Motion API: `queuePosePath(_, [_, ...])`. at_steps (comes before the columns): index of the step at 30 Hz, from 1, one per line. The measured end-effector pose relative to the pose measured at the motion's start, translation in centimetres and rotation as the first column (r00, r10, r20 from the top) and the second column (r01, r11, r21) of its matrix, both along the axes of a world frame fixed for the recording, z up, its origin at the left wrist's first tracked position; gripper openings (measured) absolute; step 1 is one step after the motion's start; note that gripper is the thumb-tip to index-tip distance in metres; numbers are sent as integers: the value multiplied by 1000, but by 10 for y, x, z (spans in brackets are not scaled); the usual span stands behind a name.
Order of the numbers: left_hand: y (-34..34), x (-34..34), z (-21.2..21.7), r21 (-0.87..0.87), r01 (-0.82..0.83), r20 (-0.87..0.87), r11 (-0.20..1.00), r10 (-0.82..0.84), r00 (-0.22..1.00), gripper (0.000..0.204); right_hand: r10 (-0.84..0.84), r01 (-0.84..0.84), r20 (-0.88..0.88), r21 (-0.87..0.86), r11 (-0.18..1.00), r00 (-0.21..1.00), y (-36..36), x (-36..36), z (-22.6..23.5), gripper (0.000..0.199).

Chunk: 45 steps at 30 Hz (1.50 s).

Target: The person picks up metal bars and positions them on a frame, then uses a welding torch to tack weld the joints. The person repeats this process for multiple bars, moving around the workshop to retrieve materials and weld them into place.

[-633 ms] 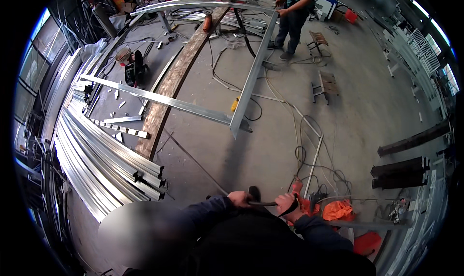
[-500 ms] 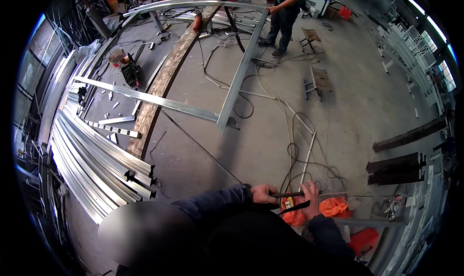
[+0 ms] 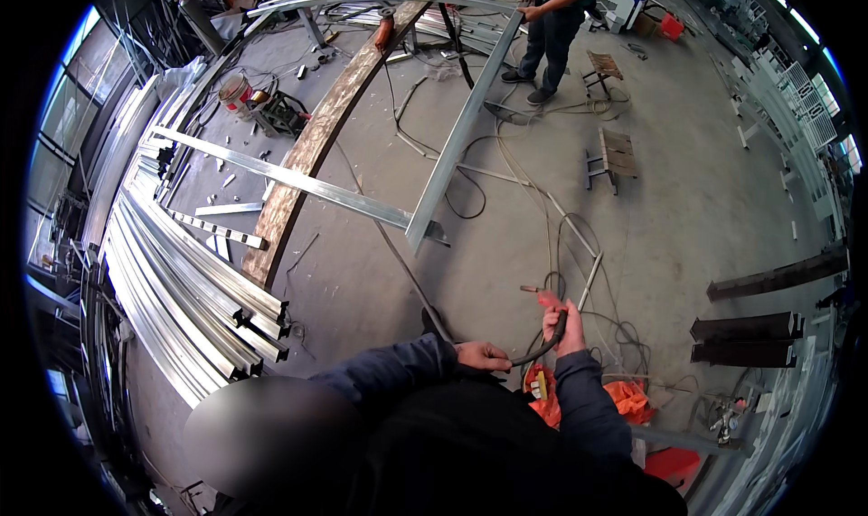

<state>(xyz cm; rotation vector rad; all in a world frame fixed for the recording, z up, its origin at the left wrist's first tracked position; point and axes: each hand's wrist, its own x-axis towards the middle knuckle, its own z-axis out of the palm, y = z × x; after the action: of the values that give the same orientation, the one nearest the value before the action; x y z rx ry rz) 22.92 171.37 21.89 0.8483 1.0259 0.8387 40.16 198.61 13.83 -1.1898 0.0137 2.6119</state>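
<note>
My right hand [image 3: 568,330] is wrapped round a welding torch [image 3: 548,298] with a red handle and a thin copper-coloured nozzle pointing left. From the torch a thick dark cable [image 3: 541,350] bends down to my left hand [image 3: 483,356], whose fingers are closed on it. Past my left wrist the cable carries on up and away across the floor. Beyond both hands lies a frame of silver metal bars; its near crossbar [image 3: 298,183] and right side bar [image 3: 461,141] meet at a corner ahead of me.
A worker [image 3: 551,23] in a green top holds the frame's far corner. Long metal profiles [image 3: 181,290] are stacked at left. A rusty beam [image 3: 330,127] runs under the frame. Folding stools [image 3: 617,152] stand right. Cables [image 3: 551,236] and orange bags [image 3: 630,400] lie near my right arm.
My right hand has risen away from my body, and the red torch handle and nozzle now show. My left hand has shifted slightly left with the cable. The whole view has tilted a little.
</note>
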Motion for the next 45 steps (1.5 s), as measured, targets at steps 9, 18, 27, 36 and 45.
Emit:
queuePosePath(9, [-17,-143,-110,-841,-520,248,148,960,-128,89,33,-181,233,651,737,972,-33,-155,92,21])
queuePosePath(18, [-11,-203,-182,-749,-647,328,-146,766,-553,62,248,-738,701,664,116,669,-23,-182,72,26])
queuePosePath(27, [-5,-228,-159,-547,-807,229,-222,888,-399,55,503,-730,568,650,211,651,73,-236,84,29])
queuePosePath(36, [31,-192,-126,-566,-803,121,-188,944,-307,43,764,-790,216,267,552,607,161,-305,64,26])
queuePosePath(45, [97,-169,-82,-553,-829,14,84,996,92,47,774,-776,154,293,558,615,79,-325,-7,47])
